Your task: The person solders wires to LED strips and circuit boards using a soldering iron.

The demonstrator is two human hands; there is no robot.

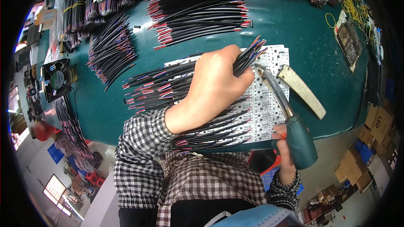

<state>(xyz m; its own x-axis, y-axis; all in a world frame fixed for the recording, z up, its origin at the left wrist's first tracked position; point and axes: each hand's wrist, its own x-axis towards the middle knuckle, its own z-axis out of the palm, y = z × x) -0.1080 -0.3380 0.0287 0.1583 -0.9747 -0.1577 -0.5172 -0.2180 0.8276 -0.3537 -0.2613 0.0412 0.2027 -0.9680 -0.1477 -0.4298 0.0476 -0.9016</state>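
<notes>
My left hand (216, 84) is closed around a bundle of black wires (251, 54), whose coloured stripped ends stick out past my thumb and fingers. It is held over a white circuit board panel (269, 113) lying on the table. My right hand (286, 153) grips a soldering iron (301, 143) by its green handle. The iron's metal tip points up and left, close beside my left thumb and the wire ends. Rows of black wires (214, 132) lie across the panel's left part, some ends resting on its pads. My left hand hides part of them.
Beside the panel lies a long pale bar (303, 92). A dirty soldering tray (348, 44) and yellow rubber bands (355, 6) are at the far right. Stacked black wires (198, 10) lie at the back, more wire bundles (111, 46) at left, near a small fan (57, 80).
</notes>
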